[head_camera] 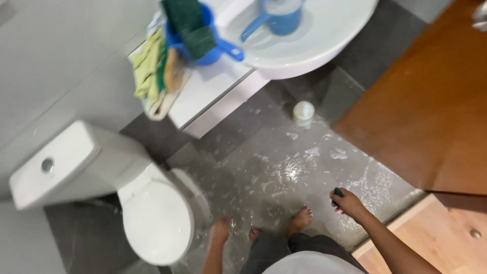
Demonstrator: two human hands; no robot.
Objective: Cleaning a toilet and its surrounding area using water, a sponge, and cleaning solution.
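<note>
Right hand (pixel 348 201): arm extended forward and down from the lower right, fingers clenched around a small dark green scrubber (pixel 338 192), held just above the floor. Left hand (pixel 221 229): arm reaches down beside the toilet (pixel 152 213); its grip cannot be determined. The grey tile floor (pixel 284 167) is wet and soapy. Farther off: a white cap (pixel 303 110), white basin (pixel 324 35), blue scoop (pixel 276 18).

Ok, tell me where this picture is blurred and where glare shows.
Head view: the whole frame is softly motion-blurred, most on the cloths and blue jug at the top; glare gleams off the wet, soapy floor; the right hand grips something green, its edges smeared; the left hand is blurred.
</note>
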